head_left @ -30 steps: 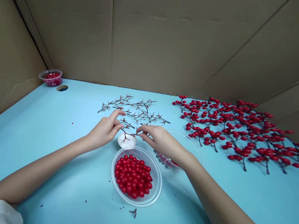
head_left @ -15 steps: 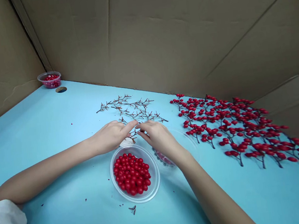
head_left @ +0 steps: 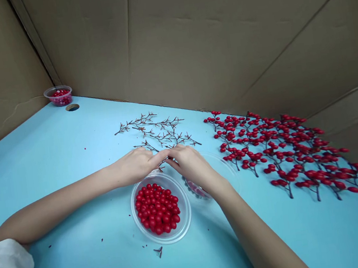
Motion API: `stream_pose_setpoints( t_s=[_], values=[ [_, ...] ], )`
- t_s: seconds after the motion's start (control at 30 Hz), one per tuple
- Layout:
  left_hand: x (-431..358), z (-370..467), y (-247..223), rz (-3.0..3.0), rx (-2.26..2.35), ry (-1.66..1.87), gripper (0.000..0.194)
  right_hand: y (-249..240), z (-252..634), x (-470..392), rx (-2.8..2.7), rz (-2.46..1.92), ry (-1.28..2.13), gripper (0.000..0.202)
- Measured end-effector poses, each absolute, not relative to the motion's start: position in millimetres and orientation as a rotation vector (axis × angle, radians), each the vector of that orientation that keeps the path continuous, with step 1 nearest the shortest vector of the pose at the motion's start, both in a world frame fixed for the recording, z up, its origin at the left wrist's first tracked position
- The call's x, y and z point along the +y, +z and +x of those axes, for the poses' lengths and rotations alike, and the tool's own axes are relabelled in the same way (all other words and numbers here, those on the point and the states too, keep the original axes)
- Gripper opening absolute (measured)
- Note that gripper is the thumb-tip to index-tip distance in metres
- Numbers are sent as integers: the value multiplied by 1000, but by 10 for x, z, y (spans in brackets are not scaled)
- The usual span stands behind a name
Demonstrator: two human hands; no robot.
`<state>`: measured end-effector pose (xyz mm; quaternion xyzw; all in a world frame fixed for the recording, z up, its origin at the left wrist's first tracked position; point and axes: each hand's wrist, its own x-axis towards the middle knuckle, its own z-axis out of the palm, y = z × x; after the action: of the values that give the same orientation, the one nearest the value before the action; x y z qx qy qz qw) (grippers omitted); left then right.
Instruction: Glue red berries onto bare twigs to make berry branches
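My left hand (head_left: 139,165) and my right hand (head_left: 187,161) meet just behind a clear bowl (head_left: 187,211) of red berries (head_left: 157,208). Both have their fingers closed around a thin brown branch (head_left: 161,167), which is mostly hidden by the fingers. The fingertips of the two hands touch. Behind them, several bare brown branches (head_left: 162,135) lie on the light blue table. Under my right hand is a second clear container (head_left: 197,188), partly covered, with something reddish in it.
Many branches with red berries (head_left: 274,152) spread over the right side of the table (head_left: 55,166). Another clear bowl of berries (head_left: 60,96) stands at the far left corner, beside a round hole (head_left: 72,107). A small twig piece (head_left: 158,252) lies in front. Cardboard walls (head_left: 187,41) rise behind.
My left hand has shifted slightly right, so its fingertips now meet those of my right hand and cover more of the held branch. The view has moved very slightly.
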<state>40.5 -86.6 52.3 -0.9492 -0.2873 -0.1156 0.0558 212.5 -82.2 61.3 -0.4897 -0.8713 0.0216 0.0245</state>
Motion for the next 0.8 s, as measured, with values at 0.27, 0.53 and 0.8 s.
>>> stream_pose_setpoints(
  t_s=[0.27, 0.53, 0.8],
  values=[
    [-826, 205, 570, -2777, -946, -514, 36, 665, 2135, -846, -2548, -1360, 128, 18],
    [-777, 74, 587, -2800, -1021, -513, 37, 615, 2082, -857, -2530, -1349, 152, 18],
    [-824, 102, 586, -2802, -929, -400, 41, 574, 2027, -869, -2658, -1419, 128, 18]
  ],
)
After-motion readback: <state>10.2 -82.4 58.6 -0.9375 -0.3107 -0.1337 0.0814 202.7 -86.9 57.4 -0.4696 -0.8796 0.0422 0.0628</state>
